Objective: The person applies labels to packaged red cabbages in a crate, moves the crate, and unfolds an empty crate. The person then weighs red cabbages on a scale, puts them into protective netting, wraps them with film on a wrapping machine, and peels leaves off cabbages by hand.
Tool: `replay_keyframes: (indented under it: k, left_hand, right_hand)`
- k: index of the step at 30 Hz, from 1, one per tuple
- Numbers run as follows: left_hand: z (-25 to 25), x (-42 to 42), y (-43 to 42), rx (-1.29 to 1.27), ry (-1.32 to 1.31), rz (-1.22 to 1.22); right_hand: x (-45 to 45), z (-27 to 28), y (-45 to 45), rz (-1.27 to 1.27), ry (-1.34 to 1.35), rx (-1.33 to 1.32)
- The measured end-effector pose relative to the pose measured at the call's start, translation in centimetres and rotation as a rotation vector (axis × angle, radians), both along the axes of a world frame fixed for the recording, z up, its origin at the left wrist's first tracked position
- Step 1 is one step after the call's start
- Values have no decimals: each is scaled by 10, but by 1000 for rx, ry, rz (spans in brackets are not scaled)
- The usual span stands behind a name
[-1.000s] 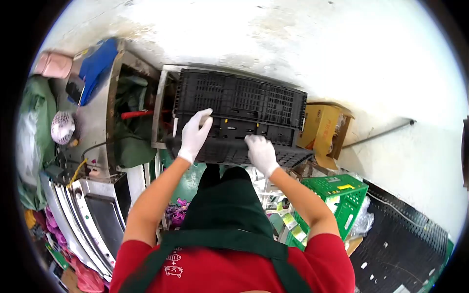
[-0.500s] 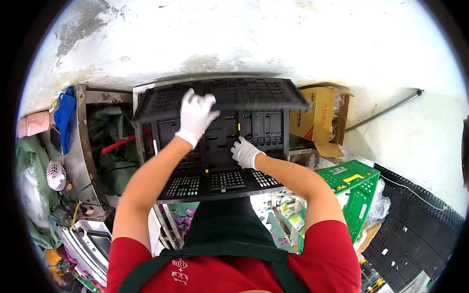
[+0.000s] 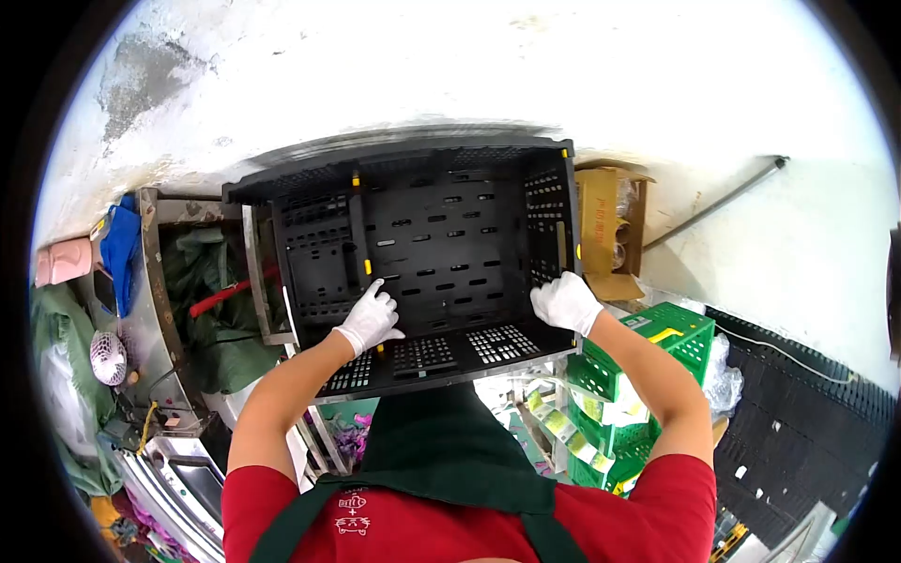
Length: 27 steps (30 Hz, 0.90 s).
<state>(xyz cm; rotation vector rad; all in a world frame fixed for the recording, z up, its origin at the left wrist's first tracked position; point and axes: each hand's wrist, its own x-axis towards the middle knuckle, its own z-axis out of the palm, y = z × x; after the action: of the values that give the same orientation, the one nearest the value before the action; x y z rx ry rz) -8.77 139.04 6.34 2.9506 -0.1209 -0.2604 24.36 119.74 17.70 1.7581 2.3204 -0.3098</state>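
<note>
A large black folding crate lies open in front of me, its perforated long walls up and its right end wall standing. The left end panel is tilted low inside, with yellow clips along its edge. My left hand, in a white glove, is at that panel's edge near the front wall, thumb and forefinger apart. My right hand, also gloved, is closed on the lower part of the right end wall.
A cardboard box stands right of the crate against the white wall. Green crates and a strip of labels are at the lower right. Left are a metal frame, green cloth and a red handle.
The crate has gone from folded flat to opened, its far wall and right end wall raised. My right hand has moved right to the end wall, and my left hand has come down.
</note>
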Motion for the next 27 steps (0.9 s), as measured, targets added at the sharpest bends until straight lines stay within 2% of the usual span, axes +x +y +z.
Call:
replay_keyframes:
  k: [1,2,3,4,6,8,9,11,12,13,14,16,18,20,21,22,24,26,27]
  left_hand:
    - [16,5,-3,49,164,11]
    - [12,0,-2,68,263,152]
    - [24,-13,0,102,264,162]
    - [44,-25,10,148,264,172]
    - [112,-47,35,-16,628,435]
    - [118,-128,64,391,357,272]
    - [116,-139,69,409,363,280]
    - [98,-144,71,377,556,294]
    - [103,-133,72,386,539,303]
    - [112,-111,66,294,370,360]
    - [122,-90,60,200,205,411]
    - [145,-51,49,149,30,405]
    - [138,-47,43,103,-14,381]
    - [120,-98,62,83,65,404]
    - [57,-141,73,628,527,329]
    - [89,-130,67,330,410,398]
    - [84,-123,51,341,181,709]
    - [156,-83,46,-434,118,1146]
    - [179,-77,29,-572,-148,1186]
  right_hand:
    - [2,0,-5,-18,51,38]
    - [5,-2,-6,-25,107,83]
    - [4,-4,-6,-40,66,87]
    - [3,-7,-2,-57,26,103]
    - [3,-8,-5,-49,18,104]
    - [2,-8,-3,-75,20,75]
    - [-1,-6,-1,-48,35,66]
    - [-9,-20,-2,-87,-22,2]
    - [-9,-24,7,-109,-97,-63]
    - [-22,-17,23,-228,-95,-178]
    - [-39,10,41,-187,-53,-122]
    - [-72,32,72,6,-30,155]
    - [-94,69,92,172,91,253]
    - [-58,65,83,155,127,122]
    - [-25,38,56,52,-22,45]
    - [-4,10,43,-68,-185,-16]
    - [-23,16,44,130,-110,-85]
    - [-64,42,55,-17,42,-41]
    - [-79,50,63,-89,143,22]
